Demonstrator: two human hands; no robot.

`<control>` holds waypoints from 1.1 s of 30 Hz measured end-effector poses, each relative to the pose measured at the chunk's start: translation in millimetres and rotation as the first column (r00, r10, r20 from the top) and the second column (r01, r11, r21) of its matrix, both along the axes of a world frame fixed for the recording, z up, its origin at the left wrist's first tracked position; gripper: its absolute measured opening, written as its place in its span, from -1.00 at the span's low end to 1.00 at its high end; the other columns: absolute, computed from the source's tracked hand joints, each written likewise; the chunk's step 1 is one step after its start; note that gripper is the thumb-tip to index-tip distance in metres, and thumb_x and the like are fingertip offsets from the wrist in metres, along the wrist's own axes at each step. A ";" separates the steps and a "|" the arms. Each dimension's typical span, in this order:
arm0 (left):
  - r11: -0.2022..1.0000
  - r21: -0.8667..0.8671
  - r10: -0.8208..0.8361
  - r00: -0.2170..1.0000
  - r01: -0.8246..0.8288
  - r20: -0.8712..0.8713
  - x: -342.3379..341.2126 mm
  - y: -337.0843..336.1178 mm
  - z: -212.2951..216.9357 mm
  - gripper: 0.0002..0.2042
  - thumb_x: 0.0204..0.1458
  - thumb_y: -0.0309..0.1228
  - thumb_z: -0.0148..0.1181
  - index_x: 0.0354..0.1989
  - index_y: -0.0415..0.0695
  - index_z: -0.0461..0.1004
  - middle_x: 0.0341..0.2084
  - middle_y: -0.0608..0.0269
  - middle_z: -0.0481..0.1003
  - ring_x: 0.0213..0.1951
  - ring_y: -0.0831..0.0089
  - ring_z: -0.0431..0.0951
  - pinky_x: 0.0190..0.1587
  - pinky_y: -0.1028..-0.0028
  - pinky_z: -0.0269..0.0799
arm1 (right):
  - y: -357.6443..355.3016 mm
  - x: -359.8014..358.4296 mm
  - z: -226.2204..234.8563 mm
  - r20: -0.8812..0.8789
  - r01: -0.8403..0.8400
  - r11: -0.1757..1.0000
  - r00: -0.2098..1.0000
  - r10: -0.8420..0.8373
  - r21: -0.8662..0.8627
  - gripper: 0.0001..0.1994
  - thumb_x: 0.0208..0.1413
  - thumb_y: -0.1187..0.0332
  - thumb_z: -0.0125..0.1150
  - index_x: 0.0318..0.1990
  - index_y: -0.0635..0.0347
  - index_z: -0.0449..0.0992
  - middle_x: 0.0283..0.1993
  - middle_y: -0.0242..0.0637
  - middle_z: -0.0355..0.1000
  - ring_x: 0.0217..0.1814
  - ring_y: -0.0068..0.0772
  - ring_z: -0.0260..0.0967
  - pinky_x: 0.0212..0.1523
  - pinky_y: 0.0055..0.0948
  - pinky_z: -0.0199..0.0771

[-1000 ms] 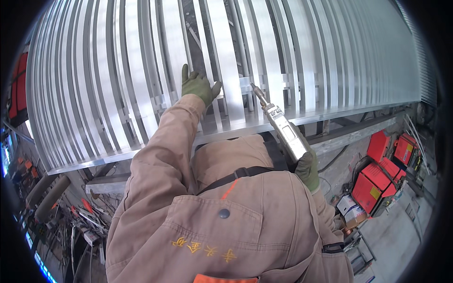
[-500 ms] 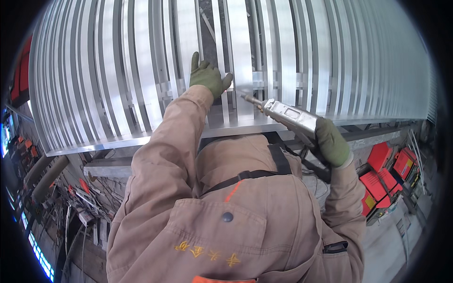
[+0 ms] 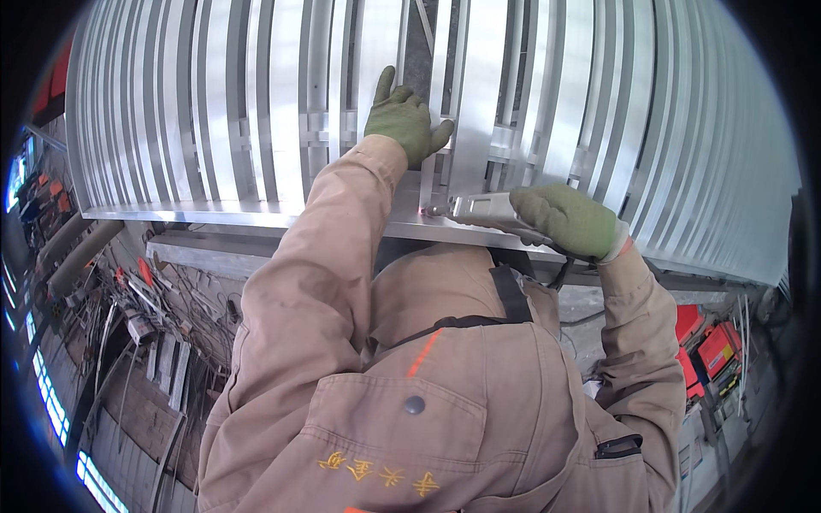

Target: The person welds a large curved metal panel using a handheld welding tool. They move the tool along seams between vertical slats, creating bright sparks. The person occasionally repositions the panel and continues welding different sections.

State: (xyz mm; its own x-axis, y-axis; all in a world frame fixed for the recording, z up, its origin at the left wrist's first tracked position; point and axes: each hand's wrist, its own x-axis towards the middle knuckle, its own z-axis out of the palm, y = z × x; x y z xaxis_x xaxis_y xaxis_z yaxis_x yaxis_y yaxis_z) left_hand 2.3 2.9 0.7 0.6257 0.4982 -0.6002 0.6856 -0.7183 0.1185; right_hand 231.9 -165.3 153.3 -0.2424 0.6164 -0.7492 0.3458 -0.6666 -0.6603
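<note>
A large frame of shiny upright metal slats (image 3: 256,111) fills the upper half of the view, resting on a flat metal base rail (image 3: 214,214). My left hand (image 3: 404,120), in a green glove, presses flat against one upright slat (image 3: 466,103) near the middle. My right hand (image 3: 569,221), also gloved green, grips a silver hand-held torch tool (image 3: 479,208). Its tip points left at the foot of that slat, where a small red spot (image 3: 422,209) shows on the rail. I wear a tan work jacket.
Red boxes (image 3: 701,342) lie on the floor at lower right. Scrap metal pieces and cables (image 3: 145,316) litter the floor at lower left, beside a grey pipe (image 3: 81,252). A black cable (image 3: 560,274) hangs from the tool.
My right hand brought the tool down and left, from pointing up at the slats to lying level with its tip at the slat's foot. My left hand stayed pressed on the slat.
</note>
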 end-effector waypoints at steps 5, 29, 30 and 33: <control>0.999 -0.039 -0.028 0.996 0.025 -0.087 6.5 3.4 14.8 -0.18 0.59 0.26 -0.34 0.27 -0.16 0.76 0.36 0.14 0.67 0.63 0.24 0.36 0.83 -0.04 -0.58 | 8.3 3.6 -13.2 0.001 -0.040 0.997 0.999 0.040 -0.066 -0.20 0.62 -0.40 -0.04 0.21 0.27 0.75 -0.40 -0.27 0.57 -0.39 -0.41 0.55 -0.23 -0.26 0.59; 1.000 -0.019 0.009 0.999 -0.010 -0.049 5.1 1.4 4.8 -0.16 0.54 0.31 -0.29 0.21 -0.19 0.78 0.40 0.13 0.64 0.64 0.33 0.33 0.83 0.00 -0.58 | 11.4 5.2 -15.1 -0.014 -0.103 0.992 0.995 0.103 -0.073 -0.25 0.65 -0.31 0.00 0.38 0.29 0.67 -0.19 -0.14 0.70 -0.26 -0.37 0.61 -0.12 -0.27 0.65; 1.000 -0.012 0.023 1.000 -0.023 -0.012 3.2 0.6 3.3 -0.16 0.53 0.31 -0.24 0.14 -0.21 0.81 0.38 0.13 0.66 0.63 0.34 0.33 0.84 0.00 -0.56 | 8.8 4.3 -13.5 -0.012 -0.087 0.996 0.996 0.087 -0.009 -0.24 0.64 -0.32 0.00 0.37 0.29 0.67 -0.18 -0.14 0.70 -0.25 -0.36 0.62 -0.12 -0.27 0.66; 1.000 0.005 0.027 1.000 -0.027 0.013 2.2 -0.8 0.7 -0.14 0.53 0.33 -0.27 0.14 -0.22 0.81 0.39 0.12 0.65 0.63 0.34 0.34 0.84 0.00 -0.57 | 2.0 3.2 -11.9 -0.020 -0.061 0.997 0.998 0.062 0.053 -0.20 0.62 -0.38 -0.02 0.34 0.28 0.69 -0.16 -0.11 0.71 -0.23 -0.33 0.64 -0.10 -0.26 0.67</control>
State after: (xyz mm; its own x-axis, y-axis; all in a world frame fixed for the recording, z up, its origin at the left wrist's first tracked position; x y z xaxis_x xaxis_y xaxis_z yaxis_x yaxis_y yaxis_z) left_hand 4.5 2.1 1.4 0.6196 0.5183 -0.5895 0.7034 -0.7000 0.1239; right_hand 235.2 -163.3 141.5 -0.2965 0.6379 -0.7107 0.3703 -0.6091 -0.7013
